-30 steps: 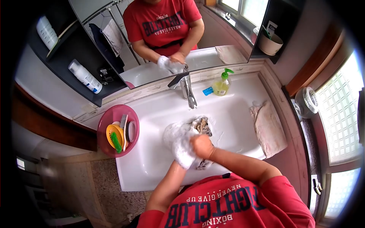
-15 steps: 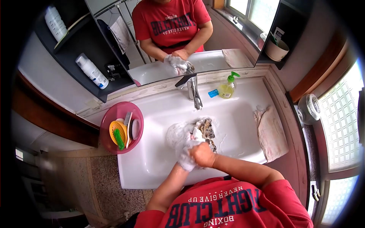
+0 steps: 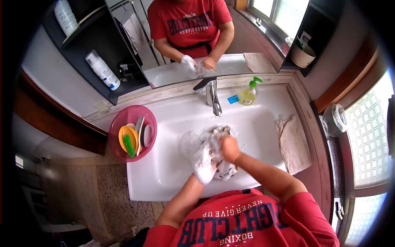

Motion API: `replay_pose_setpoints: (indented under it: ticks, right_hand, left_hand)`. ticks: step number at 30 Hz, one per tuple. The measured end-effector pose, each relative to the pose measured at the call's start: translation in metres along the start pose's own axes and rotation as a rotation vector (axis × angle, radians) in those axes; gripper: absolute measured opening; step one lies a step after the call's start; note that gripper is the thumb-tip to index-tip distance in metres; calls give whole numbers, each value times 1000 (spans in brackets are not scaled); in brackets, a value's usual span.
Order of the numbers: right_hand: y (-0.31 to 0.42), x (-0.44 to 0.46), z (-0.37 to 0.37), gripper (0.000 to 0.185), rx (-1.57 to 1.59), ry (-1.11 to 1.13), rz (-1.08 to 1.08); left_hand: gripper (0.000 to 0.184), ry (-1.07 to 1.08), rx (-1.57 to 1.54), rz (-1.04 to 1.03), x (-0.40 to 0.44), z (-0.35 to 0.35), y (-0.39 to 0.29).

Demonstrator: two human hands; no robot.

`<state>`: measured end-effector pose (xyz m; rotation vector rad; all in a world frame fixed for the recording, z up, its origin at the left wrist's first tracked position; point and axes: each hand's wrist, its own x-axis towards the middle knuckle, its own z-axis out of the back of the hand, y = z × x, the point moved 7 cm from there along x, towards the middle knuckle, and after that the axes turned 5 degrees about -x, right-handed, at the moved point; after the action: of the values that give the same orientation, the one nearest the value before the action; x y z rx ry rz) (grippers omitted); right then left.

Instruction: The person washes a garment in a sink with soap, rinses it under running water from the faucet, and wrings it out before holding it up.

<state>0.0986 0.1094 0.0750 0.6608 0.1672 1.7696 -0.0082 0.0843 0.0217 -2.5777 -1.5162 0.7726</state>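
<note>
Soapy cloth [image 3: 225, 169] btwn & under both hands [image 3: 217, 157].

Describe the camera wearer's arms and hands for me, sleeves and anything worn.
Short red sleeves belong to a red shirt with large dark and small white lettering. Both forearms are bare. The right hand wears no glove; white lather coats much of the left hand, hiding its details. I can't make out any rings.

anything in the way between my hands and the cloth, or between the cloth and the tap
Nothing solid that I can see. Your right hand grips the cloth, and your left hand is against it, coated in suds. Between cloth and tap I see only suds and bare basin.
</note>
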Motion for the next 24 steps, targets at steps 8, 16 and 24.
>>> replay_pose_setpoints:
  ticks: [8, 16, 24]
  right_hand:
    - [-212, -45, -35, 32, 9, 22, -671]
    - [-129, -89, -85, 49, -25, 584, -282]
    - [42, -37, -11, 18, 340, -12, 148]
  left_hand:
    - [58, 127, 1519, 33, -4, -17, -11]
    - [33, -46, 1027, 538, -3, 31, 39]
    - [42, 249, -163, 294, 43, 56, 27]
